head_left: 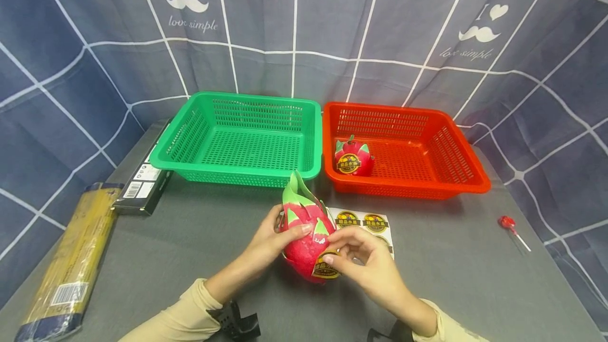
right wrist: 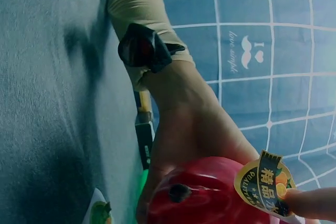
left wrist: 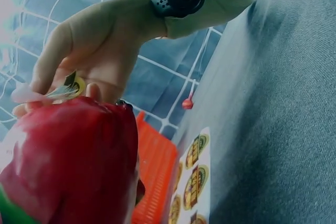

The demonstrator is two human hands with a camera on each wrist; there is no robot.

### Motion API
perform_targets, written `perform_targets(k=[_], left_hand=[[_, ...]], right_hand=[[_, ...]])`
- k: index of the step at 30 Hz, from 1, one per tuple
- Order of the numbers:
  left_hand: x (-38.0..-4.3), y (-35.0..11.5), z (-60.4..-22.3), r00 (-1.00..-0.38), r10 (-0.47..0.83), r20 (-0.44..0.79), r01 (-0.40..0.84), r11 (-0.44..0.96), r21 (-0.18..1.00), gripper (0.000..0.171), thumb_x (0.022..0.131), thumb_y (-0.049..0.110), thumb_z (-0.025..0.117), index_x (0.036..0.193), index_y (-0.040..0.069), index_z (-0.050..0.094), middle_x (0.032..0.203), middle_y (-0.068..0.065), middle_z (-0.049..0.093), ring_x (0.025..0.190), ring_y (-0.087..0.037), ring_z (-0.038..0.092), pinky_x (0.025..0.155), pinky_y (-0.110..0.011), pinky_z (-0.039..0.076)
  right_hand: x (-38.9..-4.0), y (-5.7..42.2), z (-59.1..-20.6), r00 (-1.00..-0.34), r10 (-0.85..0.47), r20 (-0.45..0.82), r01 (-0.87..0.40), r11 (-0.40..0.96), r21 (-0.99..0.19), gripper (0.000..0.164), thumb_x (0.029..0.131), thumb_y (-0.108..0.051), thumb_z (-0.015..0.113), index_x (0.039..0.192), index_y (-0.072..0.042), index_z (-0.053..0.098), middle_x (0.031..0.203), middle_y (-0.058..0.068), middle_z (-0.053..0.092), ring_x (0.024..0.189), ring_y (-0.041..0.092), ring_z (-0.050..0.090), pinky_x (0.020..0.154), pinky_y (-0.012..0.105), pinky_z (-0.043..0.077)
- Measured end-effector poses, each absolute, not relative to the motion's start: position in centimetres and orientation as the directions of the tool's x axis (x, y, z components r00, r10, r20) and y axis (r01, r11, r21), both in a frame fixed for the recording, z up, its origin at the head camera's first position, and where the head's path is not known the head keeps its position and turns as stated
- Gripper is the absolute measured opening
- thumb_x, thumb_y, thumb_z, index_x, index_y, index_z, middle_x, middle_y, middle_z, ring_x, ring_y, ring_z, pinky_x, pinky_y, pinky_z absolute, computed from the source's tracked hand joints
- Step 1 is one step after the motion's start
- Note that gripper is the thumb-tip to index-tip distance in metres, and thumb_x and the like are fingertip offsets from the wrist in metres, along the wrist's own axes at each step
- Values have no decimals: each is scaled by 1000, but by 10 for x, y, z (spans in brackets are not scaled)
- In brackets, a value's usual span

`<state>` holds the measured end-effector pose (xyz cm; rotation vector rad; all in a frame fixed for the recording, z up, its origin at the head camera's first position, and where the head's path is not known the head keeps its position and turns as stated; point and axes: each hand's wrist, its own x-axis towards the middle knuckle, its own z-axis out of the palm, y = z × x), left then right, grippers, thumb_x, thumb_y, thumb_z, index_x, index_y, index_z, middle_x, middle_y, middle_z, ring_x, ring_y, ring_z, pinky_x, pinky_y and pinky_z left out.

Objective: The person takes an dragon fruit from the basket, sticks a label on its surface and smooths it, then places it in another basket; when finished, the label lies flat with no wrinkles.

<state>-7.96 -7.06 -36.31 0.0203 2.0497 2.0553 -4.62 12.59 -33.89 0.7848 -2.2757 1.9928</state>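
Observation:
A red dragon fruit [head_left: 300, 253] with green-tipped scales stands tilted over the grey table, its leafy tip pointing toward the baskets. My left hand [head_left: 266, 239] grips it from the left side, thumb across its front. At its lower right my right hand [head_left: 372, 265] pinches a round black-and-gold sticker [head_left: 325, 266] between thumb and fingers. In the right wrist view the sticker [right wrist: 262, 184] overlaps the fruit's side, its edge under the thumb tip. Behind the right hand lies a white sheet of matching stickers [head_left: 390, 230], partly hidden.
A green basket [head_left: 237, 174] and a red basket [head_left: 404, 189] stand side by side at the back. Inside the red one sits another dragon fruit [head_left: 363, 157] bearing a sticker. A lollipop [head_left: 508, 223] lies right; a noodle pack [head_left: 76, 257] and a black box [head_left: 138, 202] lie left.

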Motion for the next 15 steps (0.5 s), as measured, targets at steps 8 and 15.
perform_targets(k=[8, 15], left_hand=[[-77, -67, -362, -976, 137, -171, -158, 103, 982, 76, 71, 32, 70, 132, 5, 33, 120, -15, 51, 102, -22, 54, 81, -35, 51], [-74, -66, -361, -980, 109, -166, -151, 138, 979, 76, 70, 33, 71, 131, 5, 34, 117, -15, 51, 100, -22, 53, 79, -35, 51]], right_hand=[[-43, 115, -341, -866, -338, 367, -430, 130, -894, 26, 74, -3, 71, 97, -8, 59, 75, 8, 63, 58, 6, 46, 48, 21, 40], [-41, 110, -348, -784, -323, 531, -606, 206, -769, 28, 71, -3, 74, 95, -8, 60, 75, 4, 65, 59, 7, 45, 51, 19, 39]])
